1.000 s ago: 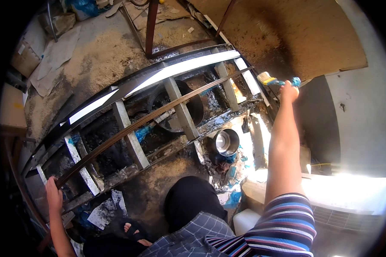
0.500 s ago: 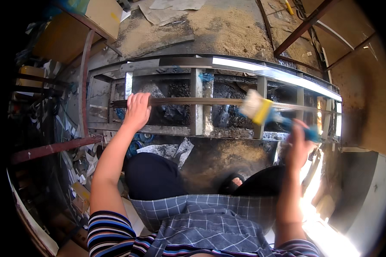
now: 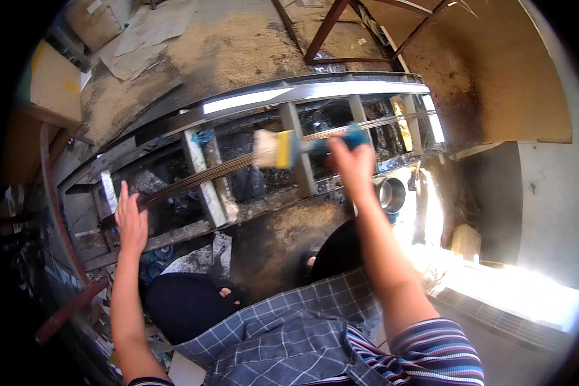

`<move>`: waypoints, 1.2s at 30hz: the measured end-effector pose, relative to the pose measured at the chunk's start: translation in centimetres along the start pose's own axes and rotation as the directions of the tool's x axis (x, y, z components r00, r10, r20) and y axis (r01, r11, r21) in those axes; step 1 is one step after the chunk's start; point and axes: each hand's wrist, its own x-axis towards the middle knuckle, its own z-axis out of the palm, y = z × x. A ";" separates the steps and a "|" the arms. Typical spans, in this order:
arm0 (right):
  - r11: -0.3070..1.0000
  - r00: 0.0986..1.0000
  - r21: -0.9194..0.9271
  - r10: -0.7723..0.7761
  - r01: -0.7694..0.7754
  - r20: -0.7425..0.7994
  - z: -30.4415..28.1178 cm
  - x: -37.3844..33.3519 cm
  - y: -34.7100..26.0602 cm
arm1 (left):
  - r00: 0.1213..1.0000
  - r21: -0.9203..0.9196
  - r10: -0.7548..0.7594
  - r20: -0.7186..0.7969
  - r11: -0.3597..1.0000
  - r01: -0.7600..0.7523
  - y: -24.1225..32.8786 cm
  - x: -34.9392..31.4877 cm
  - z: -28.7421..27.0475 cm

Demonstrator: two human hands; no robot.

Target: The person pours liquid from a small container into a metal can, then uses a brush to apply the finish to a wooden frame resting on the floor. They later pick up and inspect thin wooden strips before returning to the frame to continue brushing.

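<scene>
My right hand (image 3: 352,164) is closed around the blue handle of a wide paintbrush (image 3: 276,149) with pale bristles and a yellow band. Motion blurs the brush, and its bristles are over a bundle of long thin brown rods (image 3: 217,170). The rods lie lengthwise across the crossbars of a low metal frame (image 3: 199,174). Near their left end, my left hand (image 3: 132,222) rests at the bundle with its fingers stretched out. Whether its palm touches the rods I cannot tell.
A round metal pot (image 3: 391,195) stands beside my right forearm. Dark, wet-looking residue lies inside the frame. Beyond it, sawdust-like powder (image 3: 231,38) covers the floor. Reddish metal bars (image 3: 328,29) rise at the back, and a cardboard box (image 3: 55,83) stands at the left.
The view has turned and shifted right, bringing the metal pot into sight. My right hand has swept the brush leftward along the rods. My left fingers, earlier wrapped over the bundle, are now straightened.
</scene>
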 end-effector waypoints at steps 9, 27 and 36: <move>0.995 0.972 -0.102 -0.012 -0.012 -0.234 -25.5 13.7 3.3 | 0.986 0.096 -0.115 0.120 0.990 0.104 1.4 0.9 -0.4; 0.998 0.450 0.034 0.006 0.055 -0.893 -40.1 1.9 12.7 | 0.999 0.009 0.019 -0.039 1.000 -0.019 -3.5 -0.1 0.4; 0.584 0.682 -0.428 0.324 -0.690 -0.656 -30.8 -6.5 28.1 | 0.980 0.152 0.190 -0.054 0.972 -0.180 -5.0 2.3 2.8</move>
